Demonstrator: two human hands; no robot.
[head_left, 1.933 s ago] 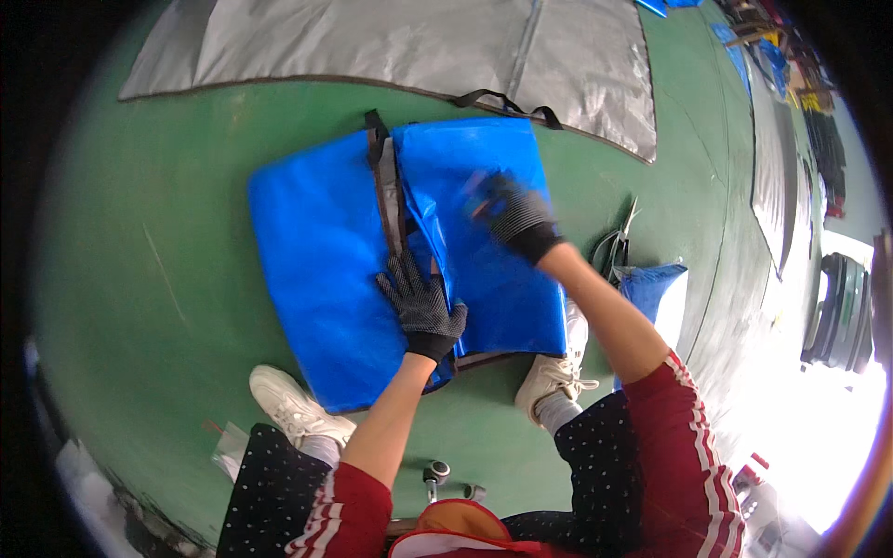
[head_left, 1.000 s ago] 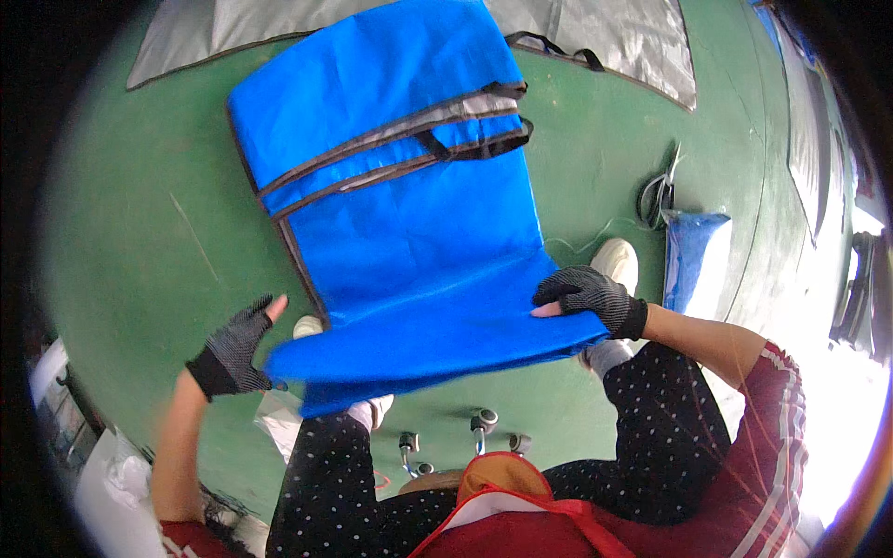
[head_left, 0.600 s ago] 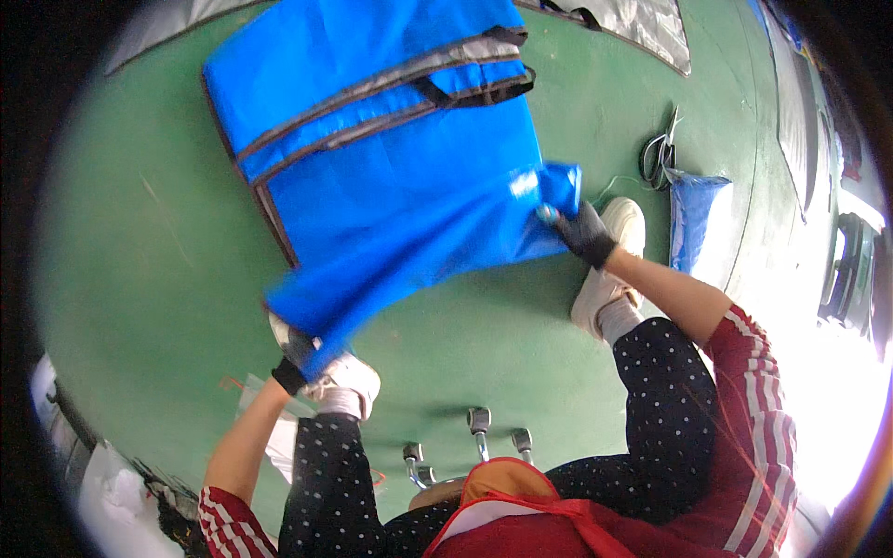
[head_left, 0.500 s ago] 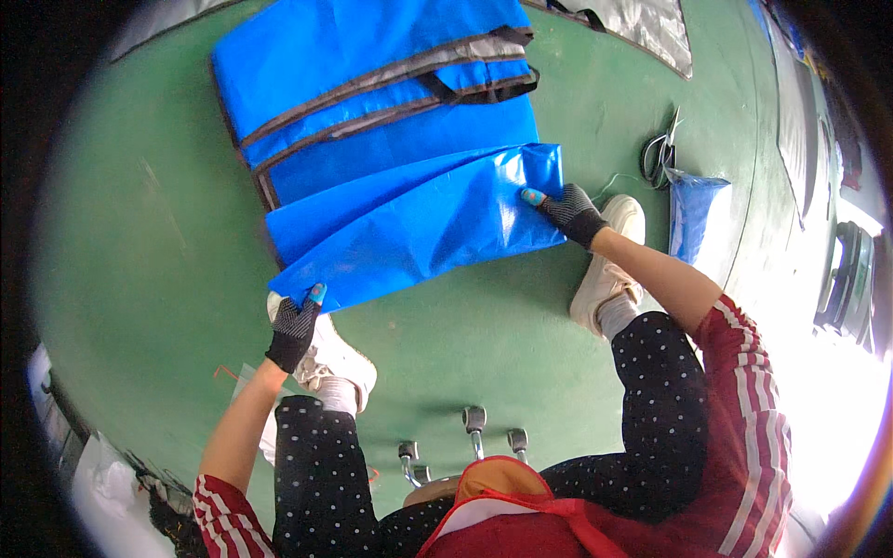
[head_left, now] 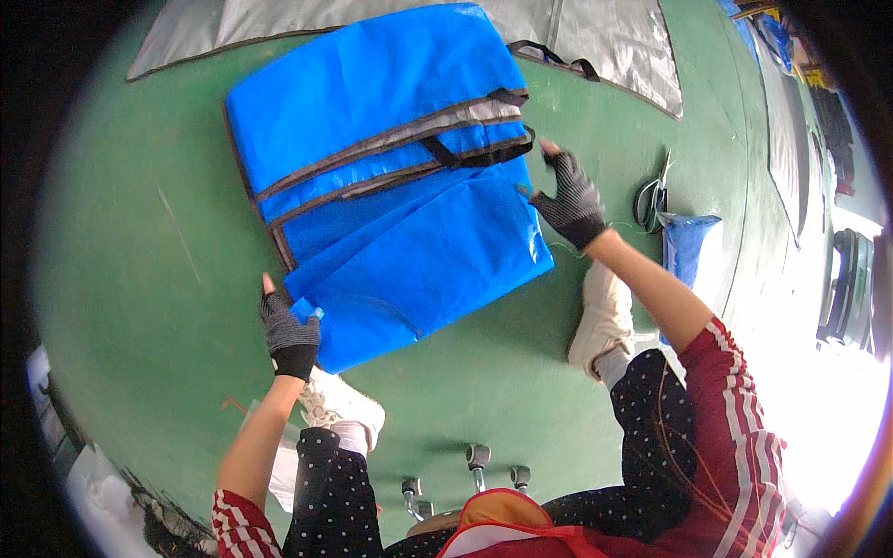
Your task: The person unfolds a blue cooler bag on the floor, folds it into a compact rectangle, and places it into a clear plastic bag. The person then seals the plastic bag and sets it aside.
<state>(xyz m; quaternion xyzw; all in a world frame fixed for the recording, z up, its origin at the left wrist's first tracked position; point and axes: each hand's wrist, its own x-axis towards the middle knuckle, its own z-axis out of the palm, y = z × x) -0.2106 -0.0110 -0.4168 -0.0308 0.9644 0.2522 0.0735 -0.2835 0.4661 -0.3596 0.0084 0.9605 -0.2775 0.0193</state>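
Observation:
A large blue sheet [head_left: 381, 84] with dark edging, grey lining and black straps lies folded on the floor in front of me. Its near flap [head_left: 437, 270] is laid back flat over the lower part, slightly creased. My left hand [head_left: 292, 333], in a dark fingerless glove, is at the flap's left edge, fingers apart and thumb close to the blue material. At the right edge, my right hand [head_left: 571, 200], gloved alike, is open, with index finger and thumb spread beside the sheet. Neither hand grips anything.
Black-handled scissors [head_left: 653, 197] lie to the right, above a blue packet in clear plastic [head_left: 686, 249]. A silver-grey sheet [head_left: 614, 46] with a black strap spreads at the far side. My white shoes [head_left: 603, 321] stand near the folded sheet; chair casters [head_left: 477, 456] show below.
Both hands have let go of the blue flap, which now lies flatter. My right hand has opened and risen slightly along the right edge. The whole view has shifted a little.

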